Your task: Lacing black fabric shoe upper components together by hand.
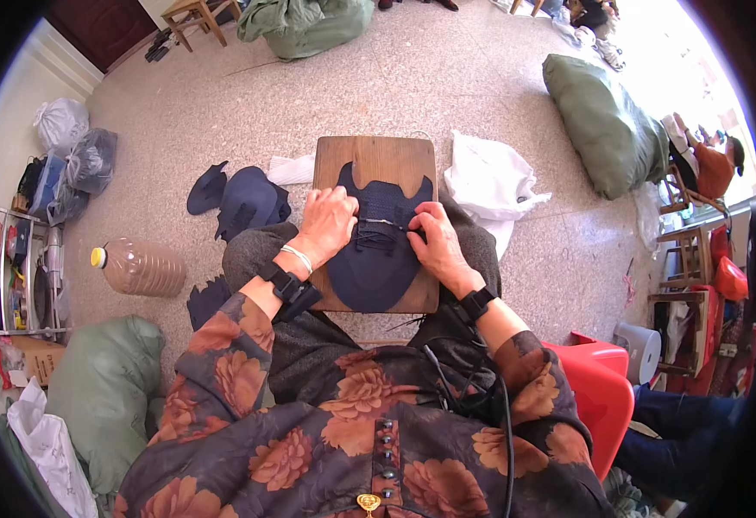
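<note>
A dark navy shoe upper (373, 278) lies flat on a small wooden stool top (376, 148) in front of me, its rounded toe toward my body and two pointed ends away. Dark lacing crosses its middle, and a thin pale strip (382, 223) runs sideways over it. With fingers curled, my left hand (330, 222) pinches the left side of the laced part. My right hand (437, 245) closes on the right side, near the other end of the strip. Whatever sits between the fingertips is too small to make out.
More navy uppers (253, 200) lie on the floor left of the stool, near a brown-tinted plastic jug (143, 268). White cloth (488, 177) rests at right. Green sacks (607, 125) stand around. A red chair (598, 388) and a seated person's legs (689, 440) are at lower right.
</note>
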### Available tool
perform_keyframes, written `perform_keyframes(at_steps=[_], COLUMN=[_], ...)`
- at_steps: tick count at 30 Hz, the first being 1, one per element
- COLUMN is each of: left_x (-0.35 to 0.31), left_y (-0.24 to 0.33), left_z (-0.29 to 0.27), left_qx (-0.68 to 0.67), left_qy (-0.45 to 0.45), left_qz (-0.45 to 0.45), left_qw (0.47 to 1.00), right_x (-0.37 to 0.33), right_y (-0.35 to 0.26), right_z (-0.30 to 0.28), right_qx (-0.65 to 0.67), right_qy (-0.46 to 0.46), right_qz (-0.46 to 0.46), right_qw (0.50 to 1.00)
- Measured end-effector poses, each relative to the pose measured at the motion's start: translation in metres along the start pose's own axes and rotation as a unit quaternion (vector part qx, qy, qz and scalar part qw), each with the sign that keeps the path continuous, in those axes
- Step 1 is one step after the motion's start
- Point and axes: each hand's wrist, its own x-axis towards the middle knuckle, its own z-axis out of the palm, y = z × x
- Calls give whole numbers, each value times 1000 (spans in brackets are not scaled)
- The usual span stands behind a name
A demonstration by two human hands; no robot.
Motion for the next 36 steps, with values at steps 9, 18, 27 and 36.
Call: perform_keyframes(at_steps=[9,18,27,36], left_x=[14,23,19,11], left_y=[17,28,43,47], left_z=[21,27,31,33], left_qx=[-153,-65,139,125], left_qy=[96,117,135,153], left_qz=[62,134,199,171], left_qw=[982,982,961,965], right_x=[5,4,4,5], right_y=[2,15,11,12], right_z=[30,20,13,9], right_qx=[-28,26,91,118], right_qy=[89,74,88,81], right_qz=[-32,-29,-1,4], right_qw=[995,997,992,990])
